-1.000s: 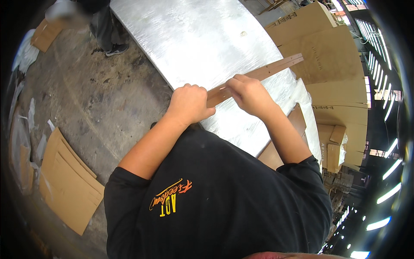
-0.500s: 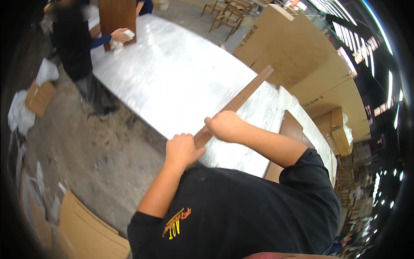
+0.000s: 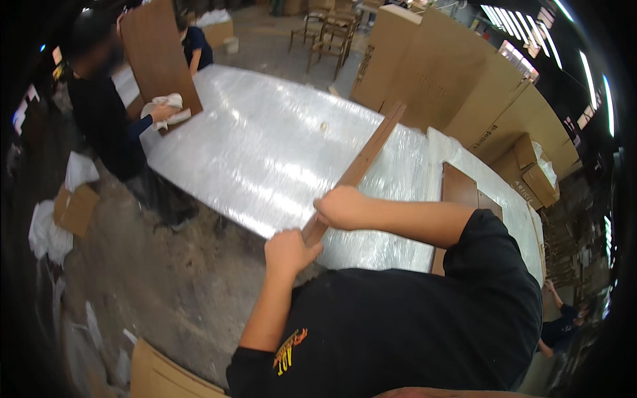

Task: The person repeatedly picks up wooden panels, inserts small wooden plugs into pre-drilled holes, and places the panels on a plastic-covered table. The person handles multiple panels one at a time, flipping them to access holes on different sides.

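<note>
A long, narrow brown wooden strip [image 3: 363, 159] slants away from me, held above the table [image 3: 265, 136], which is wrapped in shiny clear film. Its near end is in my left hand [image 3: 289, 252], the fingers closed over it and the thumb along its side. A little farther up, my right hand [image 3: 342, 207] is closed around the same strip. Small dark holes or marks show along the face of the strip. Whether my right palm also covers something else is hidden.
At the far left a co-worker [image 3: 99, 126] wipes an upright brown board [image 3: 159, 56] with a white cloth [image 3: 162, 109]; another person [image 3: 196, 50] is behind it. Flat brown panels [image 3: 459, 186] lie to my right. Large cardboard sheets [image 3: 438, 73] stand beyond the table.
The view has shifted, so the table and far people sit lower in it. My hands keep their hold on the strip. The co-worker's board leans more, and the cloth shows more fully.
</note>
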A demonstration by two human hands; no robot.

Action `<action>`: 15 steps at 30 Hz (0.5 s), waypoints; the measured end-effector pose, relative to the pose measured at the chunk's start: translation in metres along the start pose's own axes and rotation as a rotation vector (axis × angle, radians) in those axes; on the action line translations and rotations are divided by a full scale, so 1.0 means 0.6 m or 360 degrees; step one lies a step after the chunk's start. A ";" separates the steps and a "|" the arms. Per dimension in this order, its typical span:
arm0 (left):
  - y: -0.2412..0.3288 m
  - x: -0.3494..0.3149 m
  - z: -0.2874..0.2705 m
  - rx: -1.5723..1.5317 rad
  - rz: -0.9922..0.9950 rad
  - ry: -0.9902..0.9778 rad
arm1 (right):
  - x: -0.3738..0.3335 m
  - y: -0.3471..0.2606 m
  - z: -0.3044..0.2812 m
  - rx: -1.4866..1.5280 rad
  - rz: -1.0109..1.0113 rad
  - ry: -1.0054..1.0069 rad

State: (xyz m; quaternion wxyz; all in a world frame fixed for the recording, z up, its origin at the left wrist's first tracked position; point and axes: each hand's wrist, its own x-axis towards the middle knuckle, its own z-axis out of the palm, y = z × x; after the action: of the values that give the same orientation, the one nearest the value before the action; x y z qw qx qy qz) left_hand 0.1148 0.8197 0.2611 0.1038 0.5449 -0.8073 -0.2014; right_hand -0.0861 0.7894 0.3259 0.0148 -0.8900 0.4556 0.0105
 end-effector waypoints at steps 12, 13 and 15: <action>-0.021 -0.001 0.037 -0.0167 0.0028 0.0026 | 0.018 -0.023 -0.052 0.0215 0.0079 -0.0169; -0.019 0.000 0.036 -0.0158 0.0041 0.0033 | 0.019 -0.024 -0.058 0.0208 0.0089 -0.0242; -0.016 0.002 0.037 -0.0149 0.0050 0.0024 | 0.018 -0.025 -0.064 0.0205 0.0079 -0.0304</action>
State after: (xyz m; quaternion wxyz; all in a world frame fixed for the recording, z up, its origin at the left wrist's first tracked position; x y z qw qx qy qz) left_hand 0.1139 0.8203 0.2367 0.1385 0.5282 -0.8047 -0.2330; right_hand -0.0672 0.7883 0.3641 0.1151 -0.8706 0.4737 0.0664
